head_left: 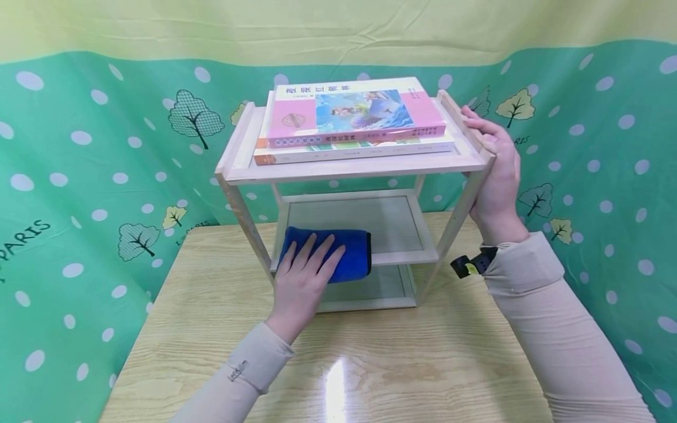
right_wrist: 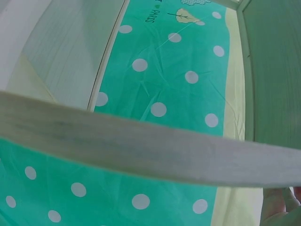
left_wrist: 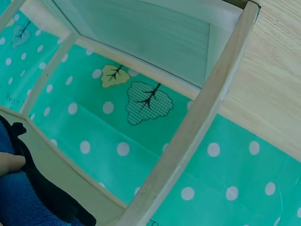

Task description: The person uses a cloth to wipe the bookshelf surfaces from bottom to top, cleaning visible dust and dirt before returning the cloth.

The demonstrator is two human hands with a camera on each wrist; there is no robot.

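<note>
Counter (head_left: 211, 329) below all fingers, w/ wooden rack (head_left: 354, 171) on it. Stacked books (head_left: 354, 114) up top, L of R hand (head_left: 499, 161), fingers curled round rack's R side. L hand (head_left: 303, 279) has fingers spread, near straight, atop blue cloth (head_left: 353, 258) at front of mid shelf (head_left: 394, 226).

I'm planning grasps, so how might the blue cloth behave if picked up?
The blue cloth would probably flop: its black edging bends in the left-wrist view. Its fuzzy surface suggests it won't slip easily. It should be light, looking like soft fabric.
</note>
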